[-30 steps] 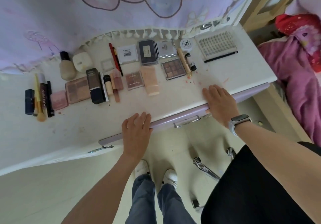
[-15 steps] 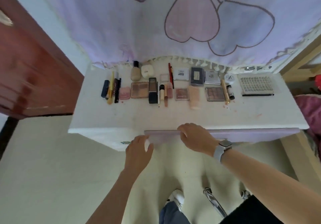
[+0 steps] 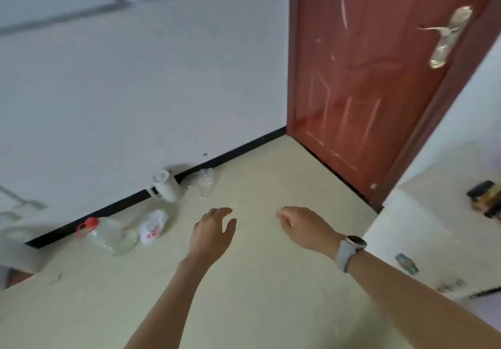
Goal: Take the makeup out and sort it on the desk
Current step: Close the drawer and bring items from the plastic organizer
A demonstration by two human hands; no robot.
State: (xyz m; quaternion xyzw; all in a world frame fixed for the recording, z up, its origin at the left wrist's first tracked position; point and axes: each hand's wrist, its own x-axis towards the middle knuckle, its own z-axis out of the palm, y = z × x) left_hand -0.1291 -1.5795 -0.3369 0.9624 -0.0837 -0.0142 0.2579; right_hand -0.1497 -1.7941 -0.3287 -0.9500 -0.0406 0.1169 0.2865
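Observation:
My view faces the floor and a wall, away from the desk. Only the left end of the white desk [image 3: 433, 226] shows at the right edge, with a blurred dark makeup item [image 3: 485, 198] lying on it. The other makeup is out of view. My left hand [image 3: 214, 233] hangs over the bare floor, fingers apart, holding nothing. My right hand [image 3: 303, 228], with a grey watch on its wrist, floats beside it with loosely curled fingers and nothing in it.
A red-brown door [image 3: 366, 77] stands at the upper right. Along the wall's black skirting lie a white jug [image 3: 166, 186], a clear bottle [image 3: 206, 182], a white bag [image 3: 153, 226] and a red-capped plastic container [image 3: 108, 233]. The floor is pale.
Both hands have left the desk's drawer front and now hang in the air. My view has swung left from the desk toward the door and the floor.

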